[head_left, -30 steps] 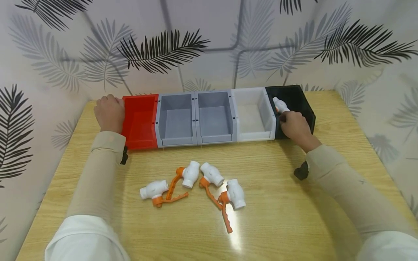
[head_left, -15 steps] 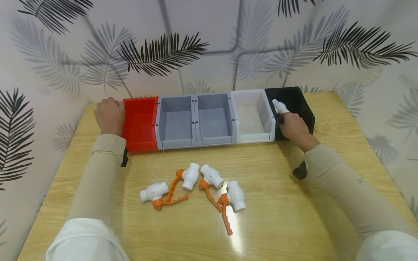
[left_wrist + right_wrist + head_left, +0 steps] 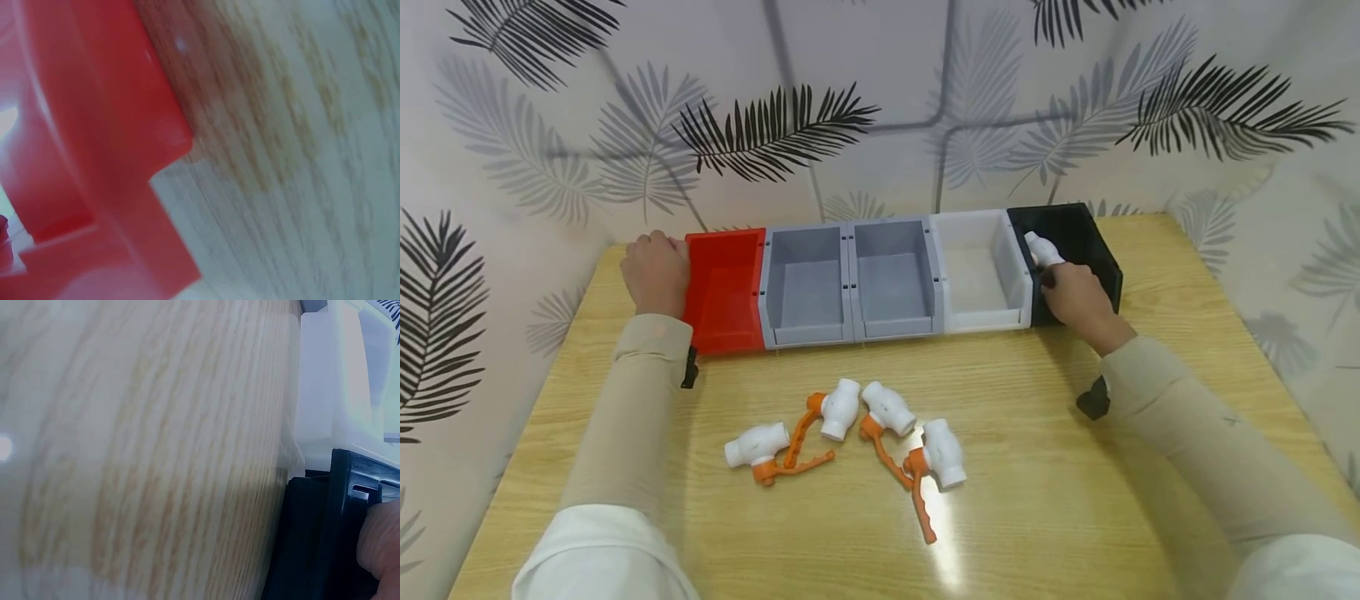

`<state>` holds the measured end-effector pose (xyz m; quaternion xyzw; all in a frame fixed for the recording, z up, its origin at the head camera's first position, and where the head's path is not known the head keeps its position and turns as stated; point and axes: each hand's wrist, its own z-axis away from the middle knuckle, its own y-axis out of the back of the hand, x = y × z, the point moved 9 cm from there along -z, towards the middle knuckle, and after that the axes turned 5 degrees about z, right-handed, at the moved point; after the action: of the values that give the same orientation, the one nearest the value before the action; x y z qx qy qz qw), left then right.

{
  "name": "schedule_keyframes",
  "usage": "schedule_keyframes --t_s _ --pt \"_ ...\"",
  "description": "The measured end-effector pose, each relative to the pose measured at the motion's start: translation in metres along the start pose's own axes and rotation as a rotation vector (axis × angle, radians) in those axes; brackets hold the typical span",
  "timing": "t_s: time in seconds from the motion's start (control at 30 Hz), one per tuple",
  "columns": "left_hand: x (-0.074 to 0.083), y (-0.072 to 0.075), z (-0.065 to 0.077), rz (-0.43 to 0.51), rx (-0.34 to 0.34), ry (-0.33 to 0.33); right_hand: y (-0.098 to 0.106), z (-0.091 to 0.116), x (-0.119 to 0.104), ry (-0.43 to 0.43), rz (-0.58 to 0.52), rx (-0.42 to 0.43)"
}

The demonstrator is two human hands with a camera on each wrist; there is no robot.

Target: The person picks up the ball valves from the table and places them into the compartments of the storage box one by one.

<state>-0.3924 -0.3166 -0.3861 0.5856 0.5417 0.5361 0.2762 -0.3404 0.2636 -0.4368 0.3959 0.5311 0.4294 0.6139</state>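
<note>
1. Nearest, two beige sleeves with white upper parts, the left sleeve (image 3: 625, 425) and the right sleeve (image 3: 1187, 433), reach forward over a wood-grain table (image 3: 1030, 517).
2. Four white ball valves with orange lever handles lie on the table between the arms: the leftmost valve (image 3: 760, 443), its handle pointing right and meeting the handle of the second valve (image 3: 841, 408); then the third valve (image 3: 889, 408), whose handle reaches that of the fourth valve (image 3: 944, 452).
3. Beyond stands a row of open bins, left to right: a red bin (image 3: 727, 343), two grey bins (image 3: 808, 335), a white bin (image 3: 985, 318) and a black bin (image 3: 1075, 225).
4. The right hand (image 3: 1081, 302) is at the black bin's front left corner, fingers bent; whether they hold the rim or the valve cannot be told.
5. The left hand (image 3: 657, 271) is at the red bin's left side, knuckles up; its fingertips are hidden, so its grip cannot be told.
6. A fifth valve (image 3: 1042, 248) is inside the black bin, by its left wall, just beyond the right hand.
7. Behind everything hangs a pale leaf-patterned backdrop (image 3: 895, 50).
</note>
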Motion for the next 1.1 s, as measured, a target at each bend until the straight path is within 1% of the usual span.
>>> schedule_keyframes --t_s 0.1,0.17,0.23,0.33,0.4,0.6,0.7,0.8,0.83,1.0,1.1 --pt "-0.002 0.0 -0.001 0.003 0.007 0.002 0.004 0.004 -0.004 0.035 0.02 0.029" --pt "-0.001 -0.002 -0.001 -0.001 0.007 -0.001 0.007 0.01 -0.005 0.069 0.041 0.068" --pt "-0.001 -0.003 0.0 -0.008 0.007 -0.001 0.012 0.017 -0.007 0.115 0.056 0.126" --pt "-0.001 -0.003 0.0 -0.013 0.011 0.002 0.024 0.031 -0.009 0.18 0.068 0.223" --pt "0.0 -0.002 0.001 -0.009 0.015 0.0 0.031 0.043 -0.009 0.207 0.067 0.267" --pt "0.0 -0.002 -0.001 -0.011 0.022 0.002 0.05 0.08 -0.011 0.237 0.08 0.323" --pt "-0.004 -0.004 -0.002 -0.02 0.019 0.002 0.053 0.098 -0.015 0.245 0.092 0.311" --pt "-0.006 -0.005 -0.002 -0.029 0.005 0.005 0.048 0.113 -0.019 0.244 0.104 0.242" --pt "-0.006 -0.005 -0.002 -0.031 -0.005 0.007 0.044 0.118 -0.021 0.247 0.112 0.209" --pt "-0.005 -0.004 -0.002 -0.015 -0.011 0.01 0.018 0.143 -0.033 0.276 0.125 0.051" --pt "-0.004 -0.004 -0.002 -0.009 -0.001 0.006 0.002 0.158 -0.043 0.302 0.118 -0.012"
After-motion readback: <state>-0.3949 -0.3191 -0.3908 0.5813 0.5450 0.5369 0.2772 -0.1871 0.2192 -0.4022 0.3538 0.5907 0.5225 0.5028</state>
